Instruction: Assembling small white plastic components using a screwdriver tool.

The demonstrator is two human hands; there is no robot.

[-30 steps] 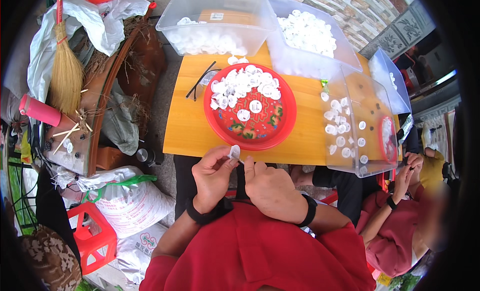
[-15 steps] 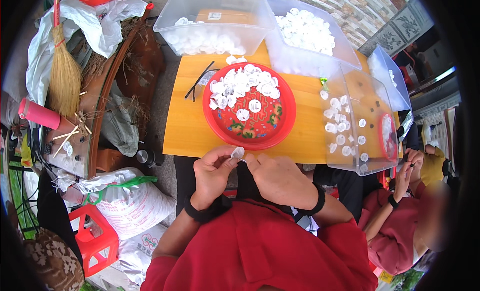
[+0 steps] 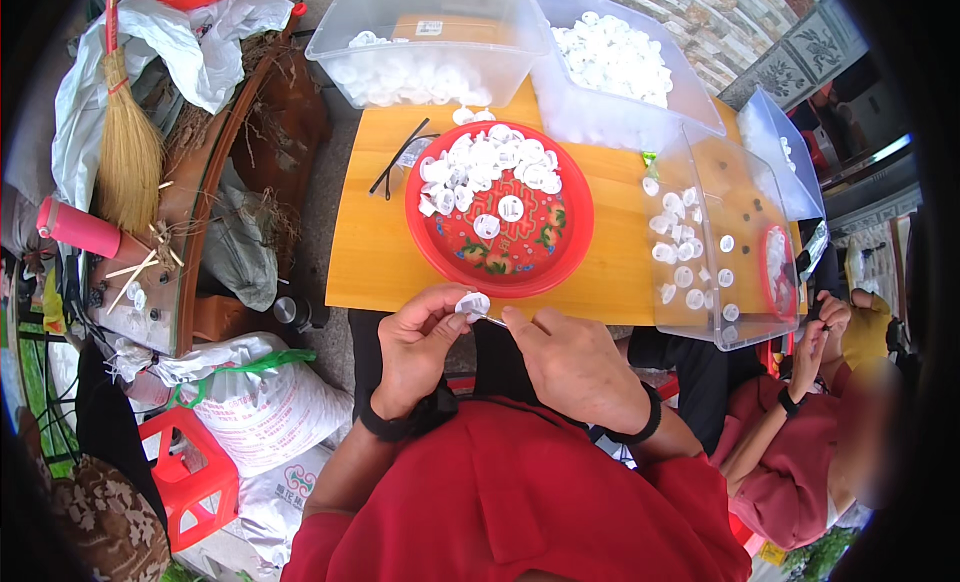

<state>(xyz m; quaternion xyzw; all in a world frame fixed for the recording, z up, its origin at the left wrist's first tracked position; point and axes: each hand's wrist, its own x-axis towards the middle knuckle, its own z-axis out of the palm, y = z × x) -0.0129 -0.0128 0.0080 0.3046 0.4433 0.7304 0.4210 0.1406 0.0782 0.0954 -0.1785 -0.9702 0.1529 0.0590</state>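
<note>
Between thumb and fingers, my left hand (image 3: 415,337) pinches a small round white plastic piece (image 3: 473,305) just off the table's front edge. My right hand (image 3: 578,367) is closed on a thin metal tool (image 3: 494,320), whose tip meets the piece; its kind cannot be made out, as my fingers hide most of it. Beyond my hands is a round red tray (image 3: 428,244) with a flower pattern. Heaped at its far side are many similar white pieces (image 3: 490,162), and two lie singly near its middle.
Clear plastic bins (image 3: 430,47) full of white pieces stand along the back of the yellow table (image 3: 365,252). Another clear bin (image 3: 735,322) at the right holds scattered pieces. Black-framed glasses (image 3: 402,160) lie left of the tray. A co-worker (image 3: 780,452) sits at the right.
My right hand has shifted slightly right and down, so more of the metal tool shows. My left hand has turned the white piece to show more of its flat face.
</note>
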